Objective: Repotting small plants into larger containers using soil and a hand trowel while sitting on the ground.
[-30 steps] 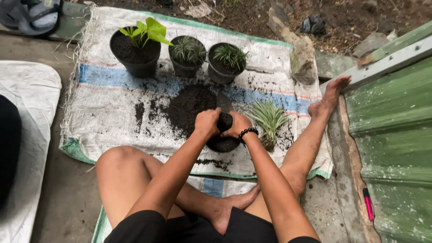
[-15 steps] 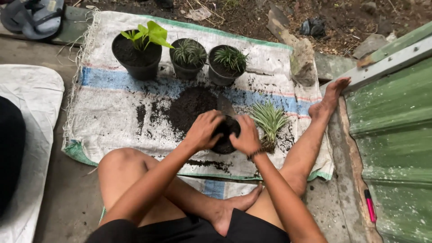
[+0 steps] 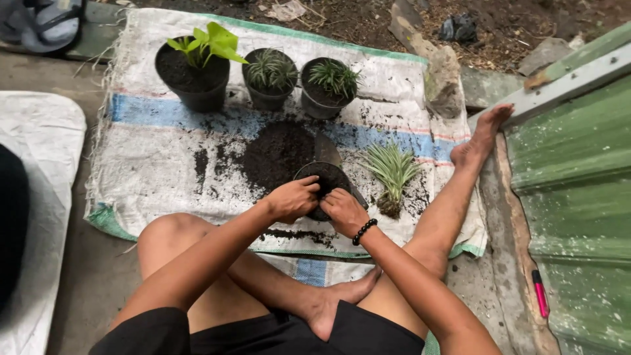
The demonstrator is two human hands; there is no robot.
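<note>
Pressing soil into a small black pot [image 3: 323, 179] on the woven sack [image 3: 158, 164].

Left hand [image 3: 293, 198] curls over the near rim, fingers bent and gripping it; right hand [image 3: 343, 210], fingers bent, touches the rim beside it. Firming evenly while keeping the pot upright would likely work best. A loose soil pile [image 3: 276, 151] lies just behind, an unpotted plant [image 3: 392, 172] to the right, three planted pots [image 3: 263, 79] beyond.

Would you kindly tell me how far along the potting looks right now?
Three pots at the far edge of the woven sack already hold soil and plants. In hand: the left hand and right hand press on the soil in a fourth black pot, which has no plant. Left: the spiky bare-root plant lies loose beside it, and a soil heap remains.
</note>
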